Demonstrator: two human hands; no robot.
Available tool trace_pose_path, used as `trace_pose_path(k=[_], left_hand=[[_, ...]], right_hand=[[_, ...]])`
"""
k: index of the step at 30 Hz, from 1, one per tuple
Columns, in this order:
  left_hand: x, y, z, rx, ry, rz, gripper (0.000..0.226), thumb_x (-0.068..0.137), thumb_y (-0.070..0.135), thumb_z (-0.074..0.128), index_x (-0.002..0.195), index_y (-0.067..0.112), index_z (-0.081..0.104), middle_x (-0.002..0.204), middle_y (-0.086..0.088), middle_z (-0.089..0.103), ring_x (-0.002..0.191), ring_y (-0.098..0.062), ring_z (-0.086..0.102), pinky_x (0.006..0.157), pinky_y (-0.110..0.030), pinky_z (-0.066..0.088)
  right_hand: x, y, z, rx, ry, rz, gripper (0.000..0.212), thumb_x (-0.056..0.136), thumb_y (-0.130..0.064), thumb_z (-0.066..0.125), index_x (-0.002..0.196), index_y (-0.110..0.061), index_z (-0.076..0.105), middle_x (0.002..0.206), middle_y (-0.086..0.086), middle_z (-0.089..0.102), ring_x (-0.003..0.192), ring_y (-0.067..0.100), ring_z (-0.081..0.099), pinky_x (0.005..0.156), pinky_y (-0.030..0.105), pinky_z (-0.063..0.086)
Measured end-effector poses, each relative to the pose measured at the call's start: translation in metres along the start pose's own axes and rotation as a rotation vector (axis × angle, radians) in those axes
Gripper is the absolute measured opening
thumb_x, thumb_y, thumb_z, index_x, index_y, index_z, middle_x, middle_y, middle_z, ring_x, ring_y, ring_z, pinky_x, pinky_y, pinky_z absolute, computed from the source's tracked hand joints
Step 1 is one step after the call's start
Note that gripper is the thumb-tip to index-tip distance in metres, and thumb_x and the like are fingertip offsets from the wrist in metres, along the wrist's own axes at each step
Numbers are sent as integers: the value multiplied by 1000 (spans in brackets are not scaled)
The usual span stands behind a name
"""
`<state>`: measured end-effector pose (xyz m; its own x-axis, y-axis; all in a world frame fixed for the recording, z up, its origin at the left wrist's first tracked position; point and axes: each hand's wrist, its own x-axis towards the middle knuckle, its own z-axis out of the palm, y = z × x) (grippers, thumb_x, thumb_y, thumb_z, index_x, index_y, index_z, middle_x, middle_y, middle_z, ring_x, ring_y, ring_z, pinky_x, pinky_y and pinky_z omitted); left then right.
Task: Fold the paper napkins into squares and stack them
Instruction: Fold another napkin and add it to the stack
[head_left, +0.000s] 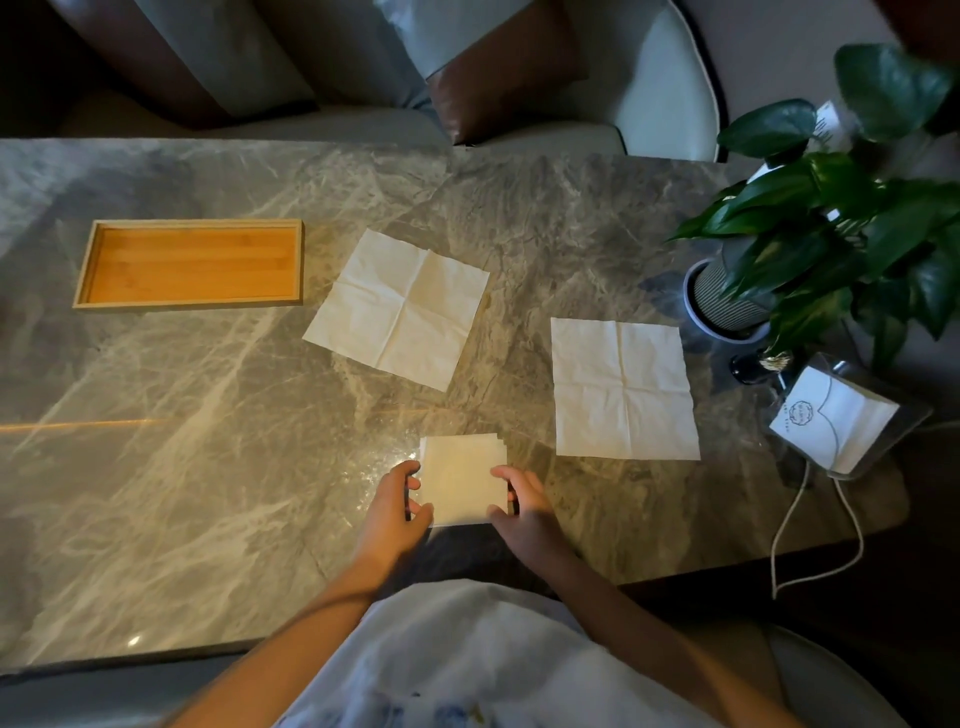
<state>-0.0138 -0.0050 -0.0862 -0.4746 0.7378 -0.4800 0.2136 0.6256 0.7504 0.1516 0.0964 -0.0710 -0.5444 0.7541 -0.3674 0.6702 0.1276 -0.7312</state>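
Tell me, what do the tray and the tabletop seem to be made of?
The tray looks like light wood, perhaps bamboo: honey-coloured, with straight grain strips and a matt finish. The tabletop looks like polished grey marble or a stone lookalike: pale branching veins and glossy light reflections.

- The near corners of the folded napkin (462, 475) are covered by the left hand (393, 512) and right hand (524, 506).
- The potted plant (831, 223) is cut off at the right edge.
- The print on the packet (834, 418) is too small to be read.
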Motion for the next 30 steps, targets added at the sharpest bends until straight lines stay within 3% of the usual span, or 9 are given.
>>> trace_pose_path(k=[6, 9, 13, 20, 24, 30], left_hand=[[-5, -1, -10, 149, 2, 169, 52, 82, 15, 64, 131, 15, 44, 127, -10, 48, 108, -23, 54, 94, -42, 50], [-5, 7, -10, 276, 47, 277, 54, 85, 21, 64, 133, 11, 43, 137, -11, 47, 125, -26, 45, 106, -42, 39], [-5, 27, -2, 481, 21, 355, 64, 91, 35, 56, 146, 16, 28, 158, -7, 19, 146, -27, 15, 118, -49, 19], [8, 62, 40, 669, -44, 364, 70, 96, 45, 38, 150, 21, 0, 160, -3, -10, 147, -24, -12, 119, -47, -2], [16, 82, 72, 649, -71, 380, 74, 94, 48, 42, 150, 23, 0, 161, -1, -6, 147, -22, -11, 118, -47, -3], [35, 110, 107, 715, -42, 424, 73, 91, 53, 43, 149, 22, 11, 160, 2, 13, 147, -21, 3, 117, -51, 0]], right_hand=[[-7, 4, 3, 25, 69, 26, 47, 89, -9, 62, 133, -17, 48, 143, 3, 42, 129, 14, 42, 98, 14, 37], [-8, 13, -4, 110, 143, 138, 45, 91, -12, 58, 134, -20, 47, 143, 2, 42, 128, 15, 43, 101, 25, 42], [-7, 31, -23, 132, 172, 203, 45, 91, -17, 57, 134, -26, 46, 145, -1, 40, 130, 16, 42, 102, 31, 40], [-2, 60, -74, 31, 149, 127, 48, 90, -13, 58, 136, -24, 45, 149, -2, 38, 138, 14, 34, 109, 24, 28], [0, 79, -104, -61, 128, 102, 54, 91, -16, 59, 141, -22, 41, 157, -2, 28, 145, 13, 22, 115, 27, 22], [12, 103, -153, -133, 150, 21, 50, 90, -14, 61, 138, -13, 46, 154, 8, 33, 144, 23, 25, 117, 36, 24]])
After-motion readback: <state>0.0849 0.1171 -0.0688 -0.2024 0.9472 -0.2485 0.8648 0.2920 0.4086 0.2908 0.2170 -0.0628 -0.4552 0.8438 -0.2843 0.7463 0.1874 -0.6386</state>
